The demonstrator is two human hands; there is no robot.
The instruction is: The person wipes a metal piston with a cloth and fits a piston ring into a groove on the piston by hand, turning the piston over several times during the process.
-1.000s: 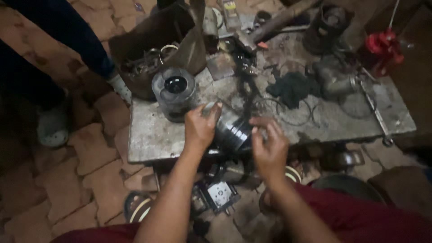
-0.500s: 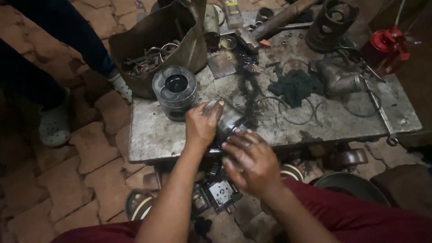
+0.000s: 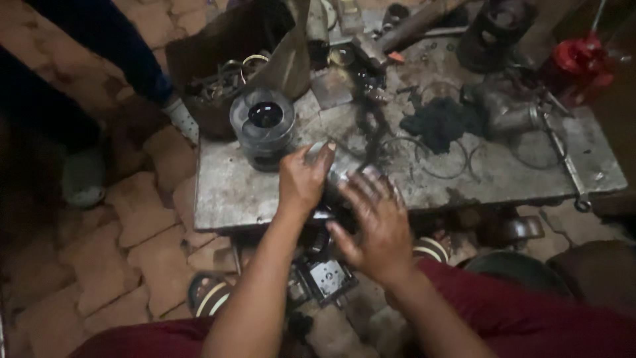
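A round metal piston (image 3: 342,170) lies on its side at the near edge of a low metal table (image 3: 225,192). My left hand (image 3: 303,180) is wrapped around its left end. My right hand (image 3: 371,222) lies over its right end with the fingers spread, blurred, and covers most of it. A second piston (image 3: 263,126) stands upright on the table just behind and to the left of my left hand. Several thin metal rings (image 3: 440,159) lie flat on the table to the right of my hands.
A dark rag (image 3: 442,122), a hammer (image 3: 397,33), a wrench (image 3: 563,162) and a red object (image 3: 583,56) lie on the table's far and right parts. A box of metal parts (image 3: 228,79) stands at its far left corner. Another person's legs and shoe (image 3: 179,113) are at left on the brick floor.
My right hand has moved left and up from beside the piston onto it, fingers spread over its right end. My left hand has stayed on the piston.
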